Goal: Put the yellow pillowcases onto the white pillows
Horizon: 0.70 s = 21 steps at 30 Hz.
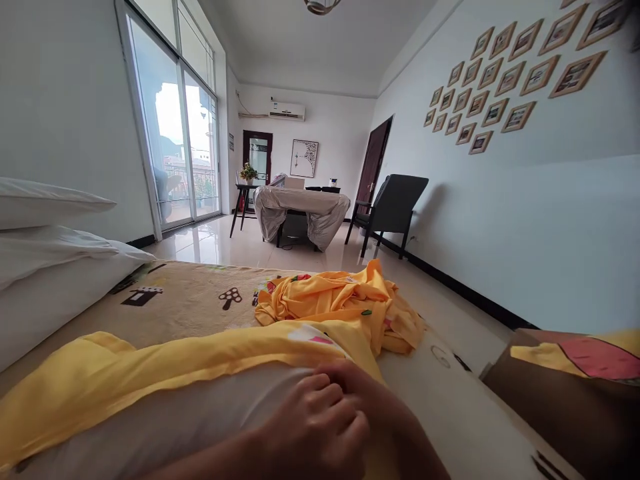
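A pale grey-white pillow [180, 420] lies close in front of me, partly inside a yellow pillowcase [165, 353] that covers its far side. Its near side is bare. My left hand [323, 427] reaches in from the lower left with fingers curled tight at the pillow's right end. Right beside it, touching, my right hand [363, 387] comes from the lower right, closed at the pillowcase's edge. Both fingertips are largely hidden, though yellow cloth shows around them. Just beyond lies a crumpled orange-yellow printed cloth [330, 300].
A beige patterned blanket [190, 300] covers the bed surface. White pillows [55, 273] are stacked at left. At right stands a brown box [540, 400] with yellow and pink cloth on it. A covered table [300, 200] and a dark chair [397, 200] stand farther off.
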Tool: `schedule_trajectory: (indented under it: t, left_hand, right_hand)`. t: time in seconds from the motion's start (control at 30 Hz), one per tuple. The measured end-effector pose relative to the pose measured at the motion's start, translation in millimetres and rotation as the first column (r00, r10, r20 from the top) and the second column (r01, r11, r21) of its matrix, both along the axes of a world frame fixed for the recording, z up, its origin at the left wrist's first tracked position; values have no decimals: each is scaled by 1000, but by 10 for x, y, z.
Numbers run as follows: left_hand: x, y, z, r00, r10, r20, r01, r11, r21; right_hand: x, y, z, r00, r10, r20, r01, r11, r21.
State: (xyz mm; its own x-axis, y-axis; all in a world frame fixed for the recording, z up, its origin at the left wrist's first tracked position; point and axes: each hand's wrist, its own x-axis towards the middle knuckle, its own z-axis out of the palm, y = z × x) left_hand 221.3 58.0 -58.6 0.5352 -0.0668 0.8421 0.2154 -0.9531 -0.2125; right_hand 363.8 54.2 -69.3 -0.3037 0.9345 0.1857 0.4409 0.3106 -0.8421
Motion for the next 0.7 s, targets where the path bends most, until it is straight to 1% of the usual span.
schedule_trajectory:
  t: [0.07, 0.1, 0.13, 0.2, 0.27, 0.3, 0.37, 0.4, 0.47, 0.5, 0.53, 0.57, 0.6, 0.67, 0.7]
  left_hand:
    - [21, 1, -40, 999, 16, 32, -16, 1000, 6]
    - [23, 3, -56, 998, 19, 54, -19, 1000, 0]
    - [21, 7, -68, 997, 21, 74, -20, 1000, -5]
    - [9, 16, -80, 996, 39, 80, -38, 999, -7]
    - [-8, 19, -80, 997, 73, 18, -73, 997, -20]
    - [-16, 18, -77, 995, 89, -38, -91, 995, -47]
    - [-29, 13, -68, 975, 118, -187, -151, 973, -173]
    - [-33, 11, -64, 956, 126, -265, -196, 945, -261]
    - [-38, 7, -60, 911, 128, -393, -299, 860, -414]
    - [-40, 6, -61, 891, 125, -437, -340, 822, -458]
    - [-42, 5, -64, 876, 118, -467, -363, 800, -477]
    - [-44, 4, -67, 867, 110, -486, -370, 796, -479]
    - [-48, 2, -71, 859, 99, -503, -368, 802, -470]
    - [-54, -2, -75, 833, 66, -549, -355, 824, -440]
    - [-56, -3, -74, 817, 48, -575, -351, 832, -429]
  right_hand:
    - [39, -22, 154, 1000, 2, -24, -3, 999, -41]
    - [48, -47, 215, 999, -34, -24, 33, 999, -33]
    - [50, -77, 260, 996, -88, -6, 88, 996, 0]
    - [39, -122, 292, 974, -207, 95, 193, 972, 132]
    - [19, -108, 248, 917, -321, 238, 253, 927, 277]
    - [10, -70, 203, 878, -386, 284, 284, 897, 339]
    - [5, 59, 88, 808, -502, 309, 364, 838, 407]
    - [13, 137, 30, 789, -537, 299, 405, 820, 405]
    - [48, 277, -60, 788, -555, 267, 459, 818, 347]
    - [73, 325, -83, 794, -552, 254, 474, 824, 310]
    - [99, 352, -90, 793, -558, 244, 492, 824, 282]
    - [125, 357, -82, 781, -578, 235, 519, 811, 271]
    - [147, 345, -63, 759, -612, 225, 551, 786, 279]
    - [173, 287, -5, 705, -678, 207, 605, 728, 323]
    - [178, 253, 24, 686, -699, 202, 618, 707, 344]
